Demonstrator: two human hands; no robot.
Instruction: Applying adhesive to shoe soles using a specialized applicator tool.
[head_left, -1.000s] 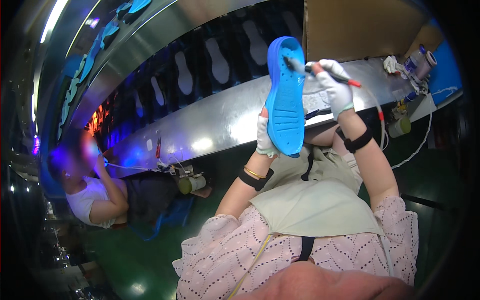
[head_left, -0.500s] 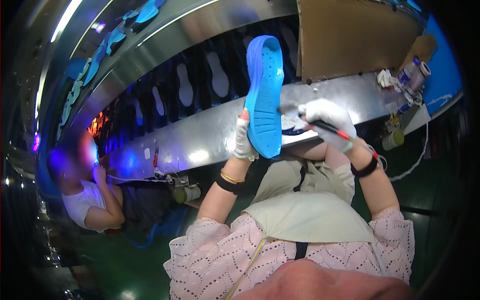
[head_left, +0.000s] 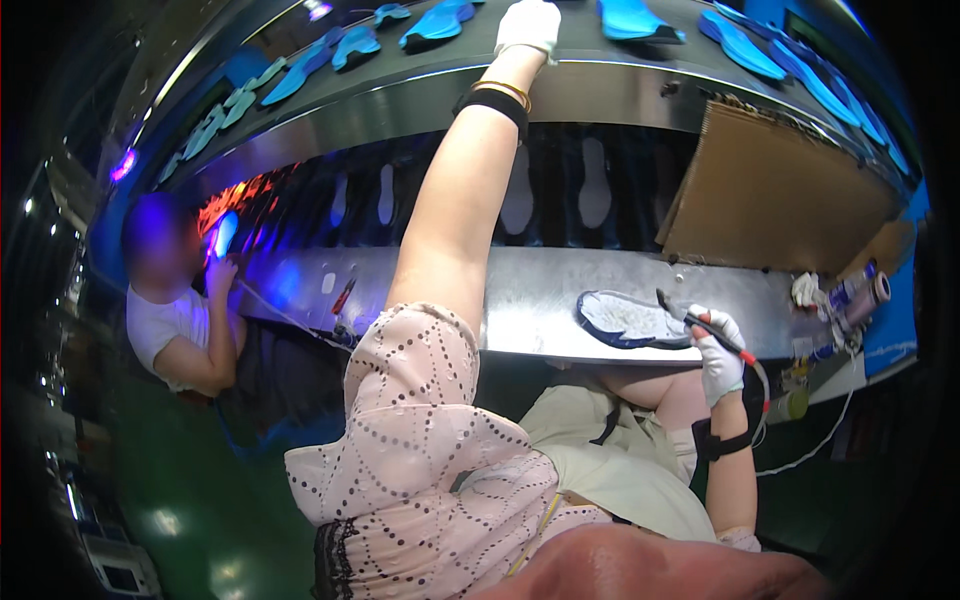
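Note:
My left arm stretches far forward to the upper shelf, where my white-gloved left hand [head_left: 528,30] is at the top edge of the view. Its fingers are cut off or hidden, so I cannot tell what they hold. My right hand [head_left: 720,352], in a white fingertip-less glove, is closed round a thin black brush [head_left: 737,347] with a red band and a hose at its end. The brush tip is at the edge of a navy shoe upper [head_left: 640,320], which lies on the metal ledge with its whitish bottom up.
Several blue soles [head_left: 742,48] lie along the upper shelf [head_left: 600,68]. Below it, pale sole shapes stand in a dark recess. A cardboard sheet [head_left: 780,190] leans at the right, near bottles [head_left: 868,295]. A co-worker [head_left: 175,320] sits at the left holding a lit sole.
My left hand has gone from holding a blue sole over the ledge to the upper shelf. My right hand has moved down and right with the brush. The shoe upper now shows fully.

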